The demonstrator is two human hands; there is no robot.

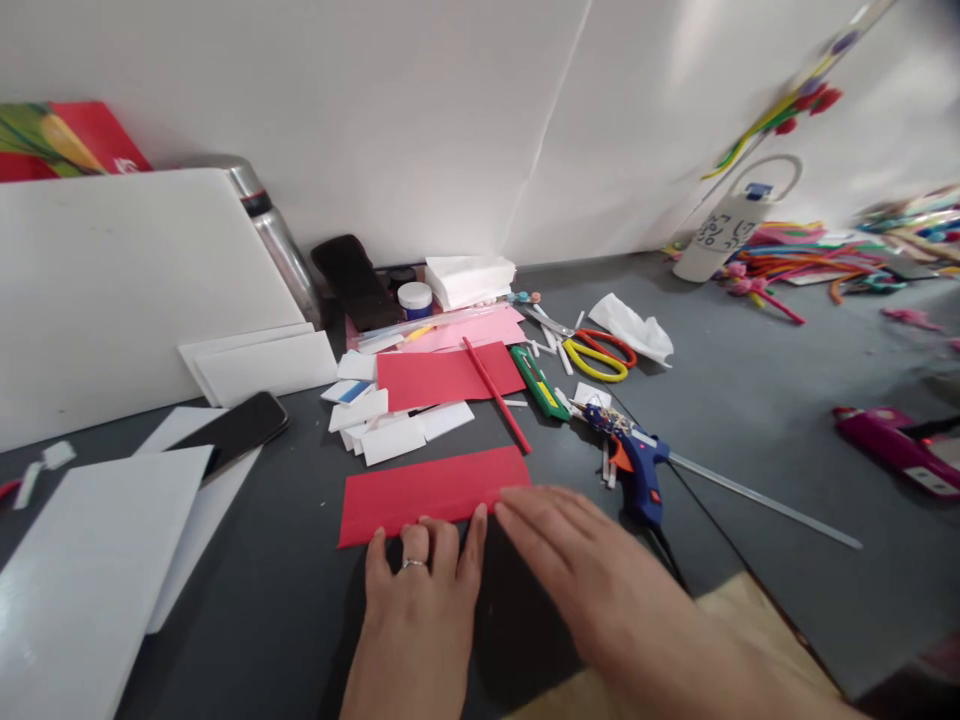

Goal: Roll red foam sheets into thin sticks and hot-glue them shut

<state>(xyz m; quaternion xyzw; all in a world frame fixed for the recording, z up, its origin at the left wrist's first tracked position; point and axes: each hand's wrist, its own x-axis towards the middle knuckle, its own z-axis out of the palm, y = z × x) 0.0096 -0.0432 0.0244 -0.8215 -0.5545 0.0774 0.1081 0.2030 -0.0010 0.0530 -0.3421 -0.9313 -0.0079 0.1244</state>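
A red sheet of paper [435, 488] lies flat on the dark table, its long near edge towards me. My left hand [424, 590], wearing a ring, has its bent fingertips on that edge; its thumb is hidden. At the near right corner of the sheet is my right hand [562, 550], with its fingers close together over the edge and its thumb out of sight. A thin red stick [496, 393] lies slantwise over a second red sheet [412, 380] just beyond.
Right of the paper lie a green cutter [540, 383], scissors [600, 357] and a blue glue gun [641, 470] with a long glue stick. White cards [394, 440] lie beyond it. On the left are a phone [247, 425] and white boards [82, 570]. A white bottle [716, 240] stands back right.
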